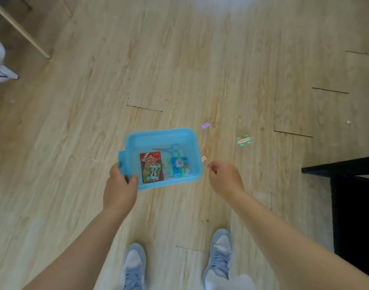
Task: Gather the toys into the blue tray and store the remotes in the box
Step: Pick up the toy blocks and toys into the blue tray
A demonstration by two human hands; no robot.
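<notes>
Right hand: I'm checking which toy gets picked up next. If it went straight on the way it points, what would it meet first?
Probably the small pale block on the wooden floor, beside the blue plastic tray. The right hand points there; depth is unclear.

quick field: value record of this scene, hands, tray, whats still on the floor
left hand: grips the blue tray by its near corner, holding it above the floor
right hand: loosely curled beside the tray, holds nothing visible
tray contents: red card pack, blue toy pieces
still on floor: purple brick, small pale brick, green-wheeled toy skateboard
remotes, box: not in view
</notes>
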